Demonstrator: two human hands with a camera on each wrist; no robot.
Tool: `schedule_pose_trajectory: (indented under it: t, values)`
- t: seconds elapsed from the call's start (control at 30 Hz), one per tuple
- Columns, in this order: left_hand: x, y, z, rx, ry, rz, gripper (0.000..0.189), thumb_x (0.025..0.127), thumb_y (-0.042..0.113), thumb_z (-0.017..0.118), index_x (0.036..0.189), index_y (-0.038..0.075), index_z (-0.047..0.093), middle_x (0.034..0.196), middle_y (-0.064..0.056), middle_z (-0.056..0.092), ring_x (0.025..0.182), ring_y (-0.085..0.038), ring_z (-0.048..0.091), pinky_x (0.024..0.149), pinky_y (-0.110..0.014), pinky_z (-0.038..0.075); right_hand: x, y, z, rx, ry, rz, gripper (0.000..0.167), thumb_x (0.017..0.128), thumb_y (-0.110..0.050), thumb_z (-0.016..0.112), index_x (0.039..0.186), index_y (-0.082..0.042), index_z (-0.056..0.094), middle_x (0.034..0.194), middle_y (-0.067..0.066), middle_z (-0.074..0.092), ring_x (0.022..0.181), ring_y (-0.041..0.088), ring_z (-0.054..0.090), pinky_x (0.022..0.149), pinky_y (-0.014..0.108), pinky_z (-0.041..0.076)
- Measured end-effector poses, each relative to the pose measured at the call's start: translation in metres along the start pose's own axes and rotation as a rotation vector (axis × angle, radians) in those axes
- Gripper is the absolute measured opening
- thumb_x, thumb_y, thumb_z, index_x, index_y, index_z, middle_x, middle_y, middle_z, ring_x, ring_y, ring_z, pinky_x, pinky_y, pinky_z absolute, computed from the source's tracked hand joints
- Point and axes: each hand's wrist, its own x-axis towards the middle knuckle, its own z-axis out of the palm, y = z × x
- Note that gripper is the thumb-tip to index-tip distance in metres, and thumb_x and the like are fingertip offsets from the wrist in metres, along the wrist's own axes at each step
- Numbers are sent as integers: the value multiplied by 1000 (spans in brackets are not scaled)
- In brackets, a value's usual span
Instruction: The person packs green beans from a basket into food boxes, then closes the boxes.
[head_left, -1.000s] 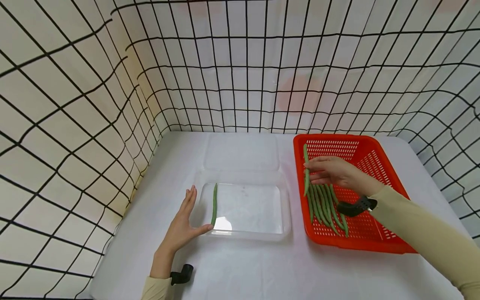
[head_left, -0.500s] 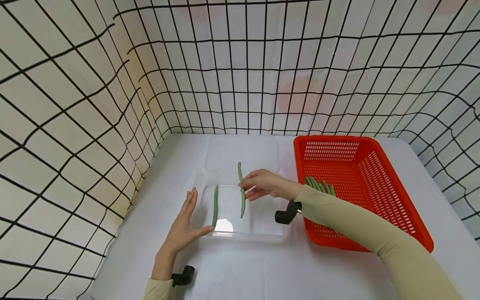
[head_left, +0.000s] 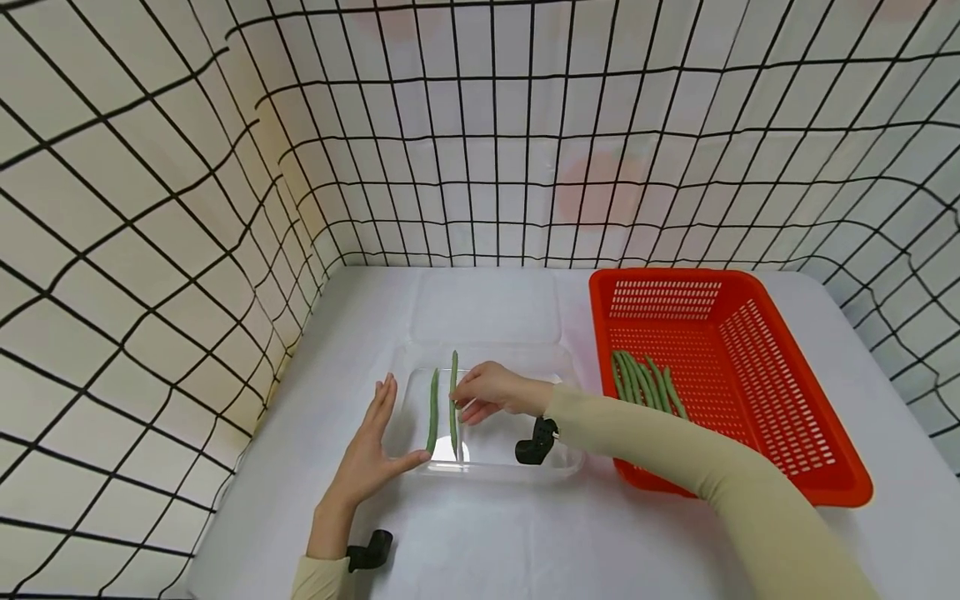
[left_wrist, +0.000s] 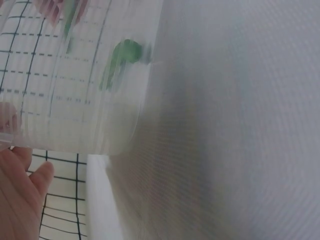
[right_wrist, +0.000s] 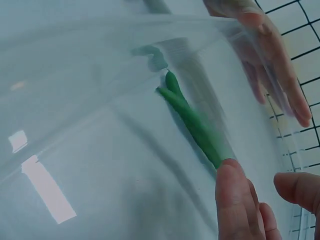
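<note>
In the head view my right hand [head_left: 491, 392] pinches a green bean [head_left: 454, 375] over the left part of a clear plastic container [head_left: 517, 472]. Another green bean [head_left: 432, 408] lies lengthwise along the container's left side. My left hand [head_left: 367, 446] is spread at the left wall, its thumb tip by the front left corner. Through the see-through wall the left wrist view shows the lying bean's end [left_wrist: 129, 51] and the pinched bean [left_wrist: 70, 22] above it. The two beans overlap in the right wrist view, where my right fingers [right_wrist: 230, 190] cover their near ends.
A red perforated basket [head_left: 795, 358] stands on the right, with several green beans [head_left: 637, 379] at its left side, partly hidden by my right sleeve. The container's clear lid [head_left: 483, 308] lies open behind it. Black grid netting [head_left: 495, 158] surrounds the white table [head_left: 480, 542].
My right hand has carried one green bean from the red basket leftward to the container, beside the lying bean. The left hand has stayed at the container's left wall.
</note>
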Motion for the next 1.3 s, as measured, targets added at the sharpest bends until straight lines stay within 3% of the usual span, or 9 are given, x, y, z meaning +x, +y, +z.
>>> schedule_pose_trajectory:
  t: [0.17, 0.33, 0.5, 0.67, 0.8, 0.97, 1.3]
  values:
    - [1, 0, 2, -7, -1, 6, 117, 66, 40, 86, 153, 33, 8, 159, 2, 6, 143, -25, 3, 98, -67, 25, -1, 3, -6, -21, 3, -4, 21, 93, -10, 58, 104, 8, 60, 95, 21, 65, 69, 22, 69, 61, 32, 56]
    - [2, 0, 2, -1, 2, 3, 117, 66, 44, 85, 153, 34, 7, 159, 3, 6, 143, -21, 3, 98, -67, 26, -17, -2, -28, -29, 13, -40, 31, 94, -14, 57, 114, 9, 57, 100, 22, 64, 76, 24, 69, 66, 35, 56]
    - [2, 1, 1, 12, 2, 16, 118, 66, 41, 86, 153, 31, 7, 159, 1, 6, 143, -22, 3, 97, -66, 27, -50, -11, -71, 5, 68, -69, 34, 95, -20, 58, 117, 6, 55, 109, 25, 62, 88, 30, 67, 73, 37, 55]
    - [0, 1, -2, 12, -3, 14, 119, 66, 40, 86, 153, 32, 6, 159, 3, 5, 143, -23, 4, 96, -67, 28, -89, -6, -129, -10, 190, -101, 41, 96, -25, 58, 121, 6, 52, 106, 19, 63, 89, 28, 66, 76, 37, 54]
    - [-2, -1, -4, -4, -9, 16, 118, 67, 45, 85, 153, 33, 5, 159, 2, 3, 143, -23, 4, 95, -69, 27, -114, 13, -172, -25, 262, -92, 53, 96, -31, 57, 128, 10, 46, 109, 20, 62, 88, 24, 67, 79, 38, 53]
    - [-2, -2, -4, -3, -6, 31, 117, 67, 45, 84, 153, 32, 6, 159, -3, 5, 143, -22, 2, 95, -69, 27, -132, 51, -216, -37, 278, -33, 70, 97, -37, 54, 137, 15, 32, 123, 30, 54, 91, 24, 66, 80, 38, 53]
    - [-1, -1, -3, -8, -17, 33, 117, 67, 48, 83, 153, 30, 6, 159, 1, 4, 143, -22, 2, 96, -69, 26, -149, 104, -257, -79, 330, 143, 87, 95, -49, 50, 141, 19, 20, 125, 34, 51, 93, 28, 65, 81, 42, 52]
